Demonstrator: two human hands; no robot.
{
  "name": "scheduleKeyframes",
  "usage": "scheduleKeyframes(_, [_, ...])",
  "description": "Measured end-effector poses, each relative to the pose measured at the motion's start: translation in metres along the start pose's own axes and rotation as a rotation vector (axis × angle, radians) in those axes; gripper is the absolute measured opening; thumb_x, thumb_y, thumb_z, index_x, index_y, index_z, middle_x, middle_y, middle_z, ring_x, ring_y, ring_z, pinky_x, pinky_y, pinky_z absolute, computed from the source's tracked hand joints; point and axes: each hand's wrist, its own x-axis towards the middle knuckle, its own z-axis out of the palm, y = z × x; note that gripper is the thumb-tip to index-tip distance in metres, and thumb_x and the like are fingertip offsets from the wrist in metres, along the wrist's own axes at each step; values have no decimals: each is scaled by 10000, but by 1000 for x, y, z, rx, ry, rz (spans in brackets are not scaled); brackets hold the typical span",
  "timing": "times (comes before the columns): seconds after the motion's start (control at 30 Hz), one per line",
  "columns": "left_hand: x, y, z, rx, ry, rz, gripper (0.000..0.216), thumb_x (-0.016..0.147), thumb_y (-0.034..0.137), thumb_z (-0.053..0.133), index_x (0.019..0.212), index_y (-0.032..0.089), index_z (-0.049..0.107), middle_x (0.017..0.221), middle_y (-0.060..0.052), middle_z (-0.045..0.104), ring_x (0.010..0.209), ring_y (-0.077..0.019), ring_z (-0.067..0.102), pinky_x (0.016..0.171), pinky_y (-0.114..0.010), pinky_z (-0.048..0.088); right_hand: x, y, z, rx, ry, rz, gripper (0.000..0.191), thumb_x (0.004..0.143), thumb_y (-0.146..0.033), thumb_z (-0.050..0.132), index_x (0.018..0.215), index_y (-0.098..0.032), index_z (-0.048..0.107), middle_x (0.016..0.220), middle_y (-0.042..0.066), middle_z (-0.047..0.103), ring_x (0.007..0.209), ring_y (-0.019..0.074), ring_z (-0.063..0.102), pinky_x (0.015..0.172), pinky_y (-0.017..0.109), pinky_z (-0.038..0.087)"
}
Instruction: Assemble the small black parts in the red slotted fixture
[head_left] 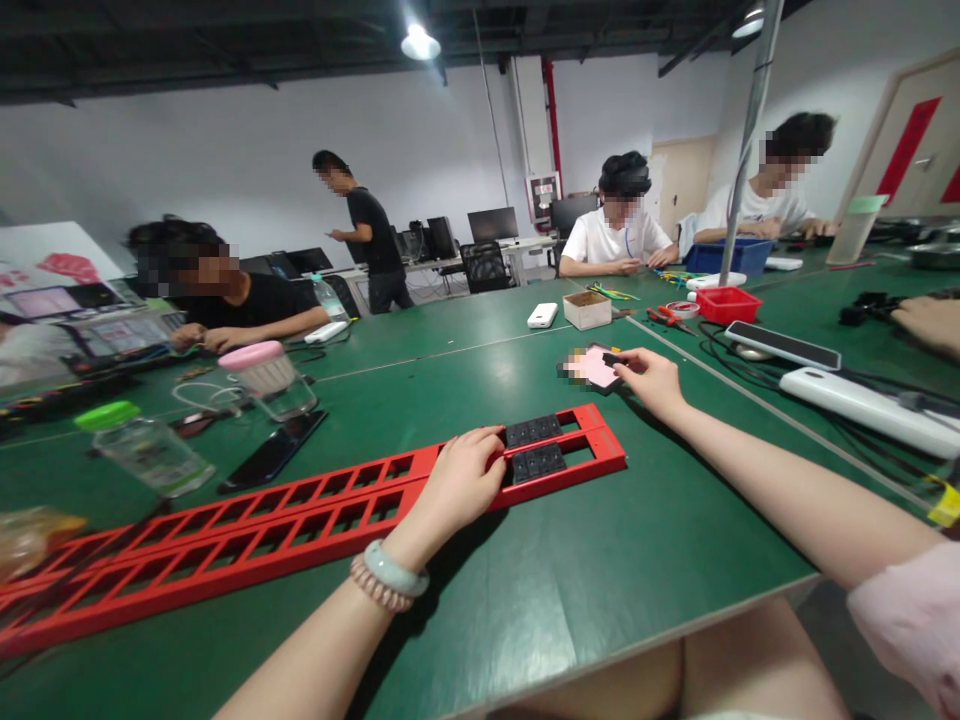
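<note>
Red frame, open tabletop beyond right end, left grip unclear, right grip pinching black piece

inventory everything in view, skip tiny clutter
flat table: one, green, foreground
slotted framework: two rows, red, table front
studded rectangular blocks: two, black, framework's right end
flat shape: one, pink, beyond framework
small piece: one, black, at pink shape
flat phone: one, black, left
clear lidded containers: three, lids green, pink, teal, left
shallow tray: one, red, right
rectangular bin: one, blue, behind tray
long block: one, white, right
metal pole: one, grey, right
flat monitors: several, black, background
coworkers: at least four, black or white tops, background
left grip: one, bare, on framework
right grip: one, bare, holding small piece
</note>
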Motion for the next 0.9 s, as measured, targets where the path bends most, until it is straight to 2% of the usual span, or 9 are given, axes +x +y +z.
scheduleKeyframes(0.13, [-1,0,-1,2,1,4,204,842,252,398,788,197,587,1250,-69,574,1167,-241,513,997,-405,400,-2,-10,0,221,20,176,193,662,-284,689,795,-148,652,769,56,695,722,198,667,729,339,519])
scheduleKeyframes(0.2, [-1,0,-1,-3,0,2,205,843,255,398,786,197,586,1248,-68,575,1167,-240,513,998,-401,401,-3,-17,4,477,59,368,148,658,-227,710,684,-149,587,738,48,684,697,185,678,719,320,536])
scheduleKeyframes(0.3, [-1,2,-2,-11,4,-4,210,844,258,397,783,199,589,1250,-64,573,1172,-237,509,999,-394,401,-3,-26,9,891,107,685,226,689,-94,673,603,-157,473,672,31,665,642,158,683,679,277,555])
scheduleKeyframes(0.4, [-2,2,-2,-16,6,-8,207,839,253,403,791,199,597,1249,-63,574,1163,-236,516,1001,-391,401,-2,-34,11,1067,105,870,185,748,-27,585,651,-150,486,616,19,647,595,134,676,609,226,558])
scheduleKeyframes(0.63, [-3,1,-3,-3,16,3,210,831,235,409,820,191,614,1233,-70,586,1150,-233,525,1007,-385,394,-2,-43,7,1178,72,931,127,798,-28,514,731,-136,528,651,37,654,618,129,682,616,200,567])
scheduleKeyframes(0.8, [-1,2,-4,-9,7,-5,218,833,242,409,838,194,622,1233,-67,587,1153,-233,524,1009,-385,394,-6,-51,5,1205,-68,942,141,781,-22,486,738,-150,524,716,57,671,678,140,690,657,211,568])
scheduleKeyframes(0.9, [-1,1,-3,-16,8,-2,217,834,250,410,815,193,618,1234,-68,587,1150,-237,527,1002,-389,400,-9,-56,4,1137,-183,905,118,743,-42,553,727,-159,540,715,51,679,685,141,684,670,222,562])
